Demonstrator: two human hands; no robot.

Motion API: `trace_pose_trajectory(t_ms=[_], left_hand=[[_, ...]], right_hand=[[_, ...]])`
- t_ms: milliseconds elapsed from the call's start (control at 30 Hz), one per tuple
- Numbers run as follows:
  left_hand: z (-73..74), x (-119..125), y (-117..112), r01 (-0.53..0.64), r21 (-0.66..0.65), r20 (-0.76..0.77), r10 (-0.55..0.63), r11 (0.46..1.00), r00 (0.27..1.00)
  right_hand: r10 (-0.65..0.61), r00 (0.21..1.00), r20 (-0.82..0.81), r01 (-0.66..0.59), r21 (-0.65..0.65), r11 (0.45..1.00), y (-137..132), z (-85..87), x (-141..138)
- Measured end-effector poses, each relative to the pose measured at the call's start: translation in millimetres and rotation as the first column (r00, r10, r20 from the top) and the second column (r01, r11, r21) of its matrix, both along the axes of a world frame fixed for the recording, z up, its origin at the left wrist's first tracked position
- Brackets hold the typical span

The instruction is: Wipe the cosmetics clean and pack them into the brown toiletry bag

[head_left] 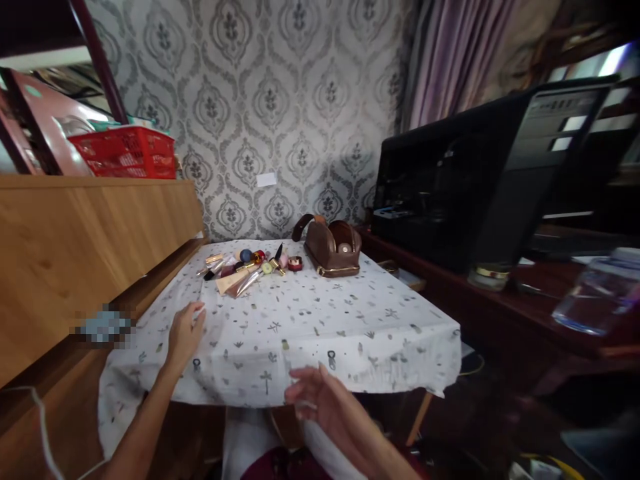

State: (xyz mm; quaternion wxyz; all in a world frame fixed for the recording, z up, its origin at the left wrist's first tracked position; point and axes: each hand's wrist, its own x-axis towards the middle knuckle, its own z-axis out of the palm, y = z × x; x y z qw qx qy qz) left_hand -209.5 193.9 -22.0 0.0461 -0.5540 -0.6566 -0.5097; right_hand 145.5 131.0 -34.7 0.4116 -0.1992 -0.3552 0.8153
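Observation:
My left hand (186,331) is over the left part of the cloth-covered table (320,320), fingers loosely bent with nothing in them. In front of the table's near edge, my right hand (323,400) hangs slightly blurred, its fingers apart and holding nothing. Beyond my hands lies a pile of cosmetics, among them a beige tube (231,281), a brown tube (245,285), a blue round item (245,255) and a small dark red jar (295,263). A brown zip bag (334,250) stands open to the right of the pile, with a round item (345,248) inside.
A wooden cabinet (100,233) borders the table on the left, with a red basket (133,153) on top. To the right, a dark desk carries a black computer case (480,173) and a clear plastic container (600,293). A patterned wall (300,120) rises behind.

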Motion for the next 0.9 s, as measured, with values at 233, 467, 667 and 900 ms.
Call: trace_pose_trajectory(t_ms=[233, 467, 667, 900], left_hand=[[13.2, 36.3, 70.8, 0.174, -0.094, -0.364, -0.196, 0.980, 0.911], [7.9, 71.8, 129.8, 0.294, -0.120, -0.509, -0.313, 0.948, 0.802], [24.4, 131.4, 181.7, 0.390, -0.184, -0.541, -0.424, 0.902, 0.726], [60.9, 180.9, 244.8, 0.404, -0.297, -0.549, -0.501, 0.865, 0.669]], right_hand=[[-0.550, 0.734, 0.399, 0.209, 0.638, 0.741, 132.3, 49.8, 15.8], [-0.932, 0.229, 0.282, 0.280, 0.897, 0.341, 254.9, 83.6, 58.7], [-0.916, 0.011, 0.402, 0.016, 0.916, 0.402, 315.7, 108.5, 69.1], [-0.874, -0.097, 0.476, -0.073, 0.873, 0.483, 363.3, 97.4, 49.0]])
